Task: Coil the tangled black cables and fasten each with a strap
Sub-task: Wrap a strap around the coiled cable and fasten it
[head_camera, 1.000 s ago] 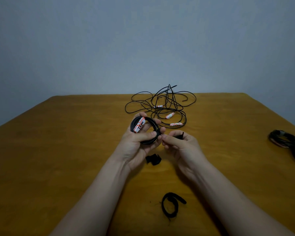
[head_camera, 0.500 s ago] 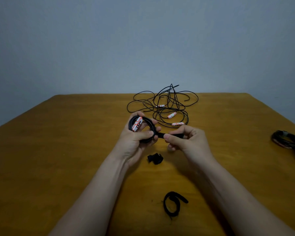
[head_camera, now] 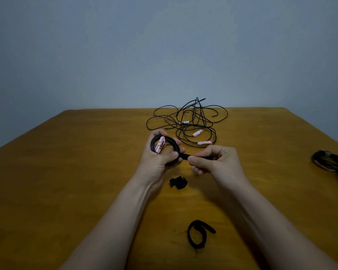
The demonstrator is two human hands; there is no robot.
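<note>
A: Coiled cable [head_camera: 171, 141]: light, springy. Judged: loops fan out unless pinched where they overlap. Position?

B: Above the table [head_camera: 86, 172], gripped in left hand [head_camera: 158, 162], thumb across the bundle. Right hand [head_camera: 220, 164] pinches the soft strap [head_camera: 185, 156]. Versus 1 s ago: strap drawn rightward, now taut.

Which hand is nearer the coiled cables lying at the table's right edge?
Right. The right hand, pinching the strap, is left of those coiled cables with bare table between; the left hand, holding the labelled coil, lies farther left.
</note>
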